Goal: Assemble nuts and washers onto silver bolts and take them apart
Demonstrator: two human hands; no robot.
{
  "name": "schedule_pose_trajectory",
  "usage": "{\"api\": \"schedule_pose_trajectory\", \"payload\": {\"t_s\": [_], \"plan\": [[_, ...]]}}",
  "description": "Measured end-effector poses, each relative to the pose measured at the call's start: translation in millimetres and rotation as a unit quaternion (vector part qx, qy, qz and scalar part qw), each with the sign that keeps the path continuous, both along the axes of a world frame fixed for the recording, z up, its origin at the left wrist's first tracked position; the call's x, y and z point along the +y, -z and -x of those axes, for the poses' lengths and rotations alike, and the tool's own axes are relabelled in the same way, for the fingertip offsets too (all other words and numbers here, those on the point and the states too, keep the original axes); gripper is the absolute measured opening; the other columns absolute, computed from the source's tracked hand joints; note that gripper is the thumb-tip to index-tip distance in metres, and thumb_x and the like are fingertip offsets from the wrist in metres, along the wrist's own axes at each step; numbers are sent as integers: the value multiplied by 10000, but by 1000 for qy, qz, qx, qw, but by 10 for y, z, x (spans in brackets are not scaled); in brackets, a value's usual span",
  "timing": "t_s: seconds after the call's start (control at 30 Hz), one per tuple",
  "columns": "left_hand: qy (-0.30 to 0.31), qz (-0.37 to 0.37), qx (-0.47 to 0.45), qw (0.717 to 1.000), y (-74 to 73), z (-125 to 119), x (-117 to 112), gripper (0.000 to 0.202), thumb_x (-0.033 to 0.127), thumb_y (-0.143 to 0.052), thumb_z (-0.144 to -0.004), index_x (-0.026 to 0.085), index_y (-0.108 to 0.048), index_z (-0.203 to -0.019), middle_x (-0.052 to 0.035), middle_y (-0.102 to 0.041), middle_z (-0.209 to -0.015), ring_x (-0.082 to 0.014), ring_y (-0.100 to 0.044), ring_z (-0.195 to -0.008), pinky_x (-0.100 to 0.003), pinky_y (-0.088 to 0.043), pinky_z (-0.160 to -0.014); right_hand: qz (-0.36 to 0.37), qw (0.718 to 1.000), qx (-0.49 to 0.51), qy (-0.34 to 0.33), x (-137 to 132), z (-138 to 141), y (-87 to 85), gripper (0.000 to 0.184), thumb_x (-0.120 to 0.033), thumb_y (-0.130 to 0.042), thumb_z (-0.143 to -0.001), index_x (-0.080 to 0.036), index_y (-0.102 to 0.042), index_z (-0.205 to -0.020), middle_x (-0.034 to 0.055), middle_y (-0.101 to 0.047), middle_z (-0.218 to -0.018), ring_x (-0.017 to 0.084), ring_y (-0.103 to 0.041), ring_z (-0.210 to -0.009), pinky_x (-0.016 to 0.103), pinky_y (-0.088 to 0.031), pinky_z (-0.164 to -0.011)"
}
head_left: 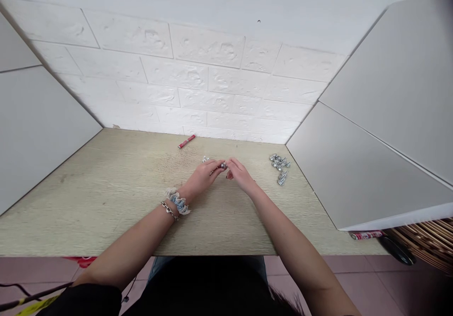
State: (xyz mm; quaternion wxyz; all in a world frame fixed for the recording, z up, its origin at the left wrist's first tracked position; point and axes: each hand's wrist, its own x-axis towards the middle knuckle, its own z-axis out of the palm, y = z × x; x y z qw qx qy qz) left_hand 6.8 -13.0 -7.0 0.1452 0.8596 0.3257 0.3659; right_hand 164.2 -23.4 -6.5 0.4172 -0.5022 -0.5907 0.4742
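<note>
Both hands meet over the middle of a pale wooden table (pixel 106 198). My left hand (pixel 205 176), with a scrunchie and chain bracelet on its wrist, pinches a small shiny metal part (pixel 223 166) between its fingertips. My right hand (pixel 239 172) has its fingers closed on the same part from the other side. Another small metal piece (pixel 205 159) lies on the table just behind my left hand.
A pile of several small metal parts (pixel 280 166) lies at the right, near the grey side panel (pixel 354 174). A red pen-like stick (pixel 186 141) rests by the white brick wall. A wicker basket (pixel 424 240) sits at the lower right, beyond the table's edge.
</note>
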Motion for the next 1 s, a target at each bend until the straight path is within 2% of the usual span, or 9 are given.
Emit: {"api": "schedule_pose_trajectory", "payload": {"t_s": [0.07, 0.17, 0.33, 0.43, 0.57, 0.63, 0.73, 0.87, 1.0], "plan": [[5, 3, 2, 1000, -5, -1, -2, 252, 226, -411, -876, 175, -541, -1085, -36, -614, -854, -128, -559, -790, -245, -433, -745, -6, 1000, -24, -19, -1, 7, 15, 373, -509, -341, -805, -175, -505, -780, -7, -515, -722, 87, -462, -559, 256, -384, -585], [5, 2, 9, 1000, 1, -2, 1, 249, 213, -406, -877, 169, -540, -1081, -31, -603, -814, -123, -553, -757, -240, -434, -730, -20, 999, -33, -34, -9, 19, 22, 407, -522, -327, -812, -164, -516, -766, -1, -509, -688, 90, -456, -558, 257, -380, -583], [-12, -6, 11, 1000, 12, 7, 19, 261, 235, -420, -872, 170, -542, -1093, -40, -592, -817, -128, -549, -736, -244, -437, -703, -25, 999, 27, -36, -39, 20, -9, 177, -312, -447, -751, -207, -405, -888, -16, -499, -832, 76, -467, -583, 249, -399, -608], [-27, -8, -5, 1000, 3, 14, 25, 267, 247, -416, -874, 172, -543, -1096, -51, -600, -845, -134, -556, -759, -251, -442, -708, -28, 998, 54, -12, -52, 15, -29, 330, -220, -478, -688, -245, -317, -976, -2, -474, -1006, 64, -483, -601, 250, -403, -629], [-23, 0, -17, 1000, 0, 11, 26, 265, 248, -404, -879, 166, -537, -1093, -54, -608, -868, -135, -563, -784, -253, -445, -726, -13, 1000, 23, 5, -30, 19, -6, 229, -389, -431, -770, -219, -395, -919, 0, -513, -909, 78, -480, -591, 246, -394, -596], [-7, -3, -13, 1000, 6, 6, 24, 262, 248, -398, -882, 167, -534, -1091, -48, -609, -874, -131, -561, -801, -252, -440, -748, -11, 1000, -4, -5, -8, 24, 21, 313, -486, -360, -800, -190, -461, -820, 0, -523, -804, 84, -470, -576, 249, -387, -589], [5, -4, -2, 1000, 11, 5, 21, 268, 240, -382, -889, 168, -525, -1103, -43, -606, -866, -127, -557, -809, -249, -436, -764, -17, 999, -24, -27, 8, 24, 42, 405, -512, -303, -815, -166, -496, -731, 8, -511, -729, 91, -462, -564, 258, -380, -586], [-1, 1, 4, 1000, -5, 11, 13, 278, 254, -387, -888, 169, -528, -1112, -51, -600, -884, -130, -556, -819, -246, -435, -760, -30, 998, 18, -45, -22, 8, 8, 153, -325, -440, -744, -199, -430, -830, -9, -496, -822, 88, -464, -598, 252, -392, -606], [-10, 3, 5, 1000, -20, 12, 10, 292, 257, -394, -885, 191, -517, -1141, -53, -599, -930, -138, -556, -833, -255, -434, -764, -31, 996, 71, -34, -48, -4, -26, 329, -160, -462, -601, -236, -330, -891, -19, -458, -989, 77, -479, -647, 233, -395, -612]]}}
